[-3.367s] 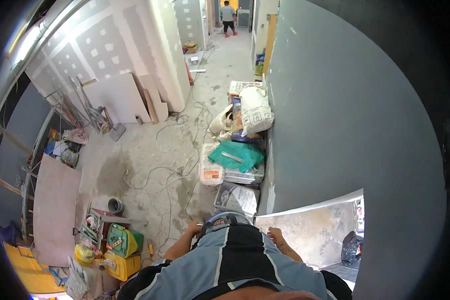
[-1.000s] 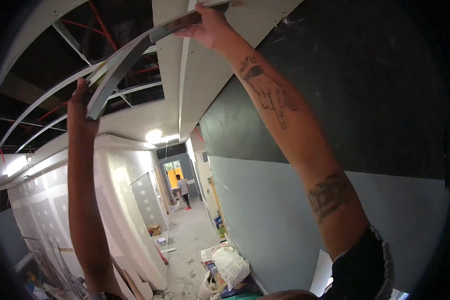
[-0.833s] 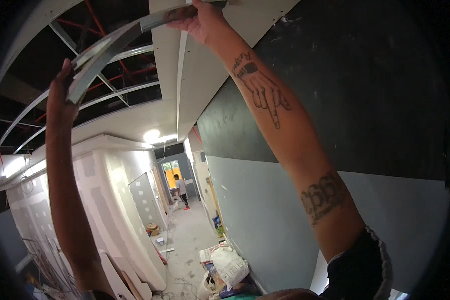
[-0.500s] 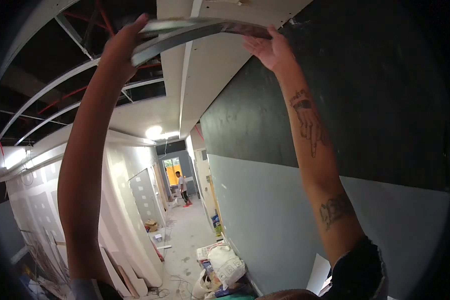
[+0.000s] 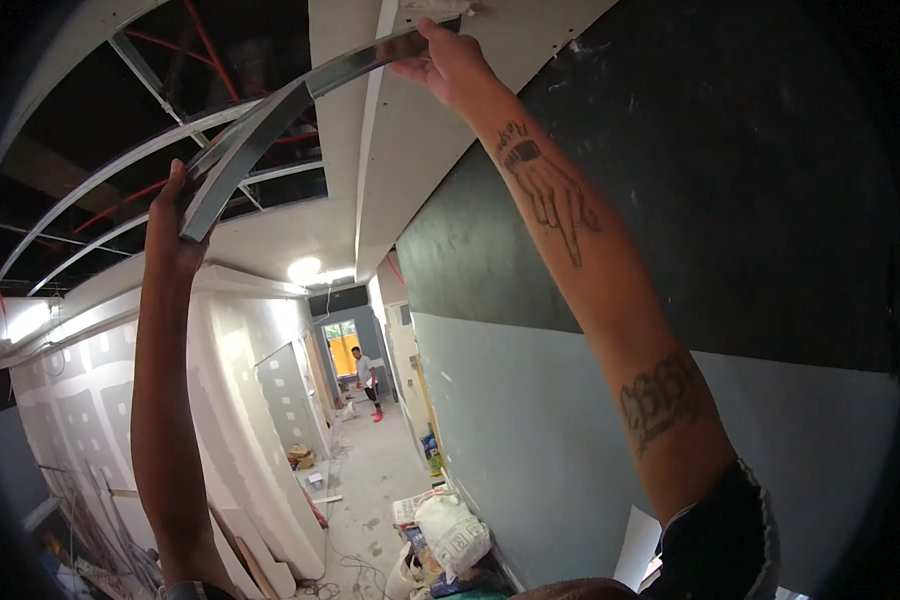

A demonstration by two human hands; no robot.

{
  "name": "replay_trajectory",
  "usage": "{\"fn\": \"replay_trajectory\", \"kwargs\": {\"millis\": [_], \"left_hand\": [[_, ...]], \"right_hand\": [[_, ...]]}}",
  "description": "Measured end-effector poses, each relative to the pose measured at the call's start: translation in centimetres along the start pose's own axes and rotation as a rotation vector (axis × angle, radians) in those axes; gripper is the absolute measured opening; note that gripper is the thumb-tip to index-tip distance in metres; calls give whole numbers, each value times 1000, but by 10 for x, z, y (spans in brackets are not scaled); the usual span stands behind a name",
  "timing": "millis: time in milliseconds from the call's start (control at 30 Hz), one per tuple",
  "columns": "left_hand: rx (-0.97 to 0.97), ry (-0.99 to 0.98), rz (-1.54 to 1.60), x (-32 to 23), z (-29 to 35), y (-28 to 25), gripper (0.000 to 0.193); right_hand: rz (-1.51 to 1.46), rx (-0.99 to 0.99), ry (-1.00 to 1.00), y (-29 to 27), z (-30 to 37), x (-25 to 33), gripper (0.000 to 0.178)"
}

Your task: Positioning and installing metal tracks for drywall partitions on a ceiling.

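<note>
Both my arms reach overhead. A long grey metal ceiling channel runs from lower left up to the upper right, looking bent by the lens. My left hand grips its near end beneath the open ceiling grid. My right hand holds the channel's far end against the white plasterboard ceiling strip, close to the dark wall.
Metal ceiling runners cross the open dark ceiling at left. Below lies a corridor with patched plasterboard walls, leaning boards, sacks and debris on the floor. Another person stands far down the corridor by a bright doorway.
Earlier I looked down at the floor; now I look up. Over the last half second my left hand has dropped left and lower with the channel, and my right hand shifted left.
</note>
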State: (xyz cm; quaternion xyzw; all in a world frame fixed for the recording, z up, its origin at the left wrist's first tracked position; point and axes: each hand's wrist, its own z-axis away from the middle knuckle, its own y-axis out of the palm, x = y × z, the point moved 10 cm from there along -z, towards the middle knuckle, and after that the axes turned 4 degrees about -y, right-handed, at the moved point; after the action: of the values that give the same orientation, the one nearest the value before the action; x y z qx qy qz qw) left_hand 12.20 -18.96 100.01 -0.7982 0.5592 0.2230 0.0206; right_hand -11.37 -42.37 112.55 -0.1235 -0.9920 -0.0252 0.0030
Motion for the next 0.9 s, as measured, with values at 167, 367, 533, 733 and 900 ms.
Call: {"fn": "replay_trajectory", "kwargs": {"millis": [167, 367, 533, 733, 900], "left_hand": [[-6, -9, 21, 2, -6, -8, 27], [-21, 37, -8, 0, -9, -5, 34], [-35, 73, -12, -17, -16, 4, 31], [21, 101, -43, -39, -36, 3, 27], [-37, 52, -50, -37, -24, 10, 30]], "right_hand": [[-62, -143, 148, -1, 7, -11, 23], [-6, -124, 134, 2, 11, 2, 27], [-87, -213, 152, -6, 9, 4, 21], [-92, -169, 68, -16, -3, 4, 19], [-110, -224, 92, -23, -5, -3, 21]]}}
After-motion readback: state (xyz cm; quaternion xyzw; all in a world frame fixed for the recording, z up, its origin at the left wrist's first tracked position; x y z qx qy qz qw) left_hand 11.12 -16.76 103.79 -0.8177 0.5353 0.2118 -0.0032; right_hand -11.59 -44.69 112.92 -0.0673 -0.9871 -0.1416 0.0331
